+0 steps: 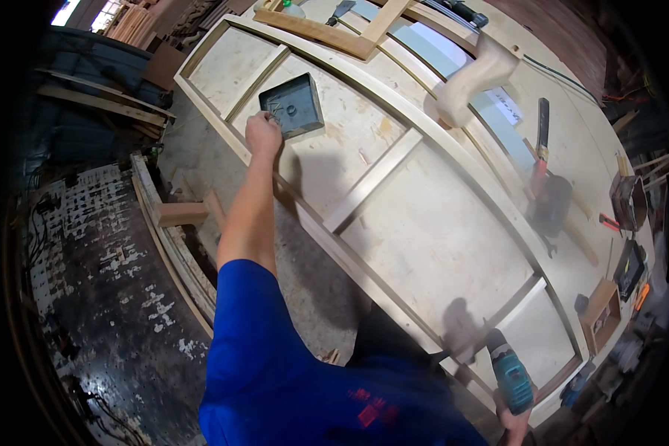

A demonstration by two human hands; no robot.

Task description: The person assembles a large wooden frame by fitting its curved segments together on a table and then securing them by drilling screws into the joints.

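My left hand is at the near left corner of a dark square metal tray, fingers curled over its edge. Small screws lie inside by the fingertips; whatever the fingers pinch is hidden. The tray rests in a compartment of a long, pale wooden frame with a curved far rail and several crosspieces. At the lower right, my right hand grips a teal and black cordless drill, its nose over the frame's right end.
Beyond the frame lie a curved wooden leg, a hammer with a red and black handle, and a joined wooden piece. A small wooden box sits far right. A dark, paint-spotted bench stands at left.
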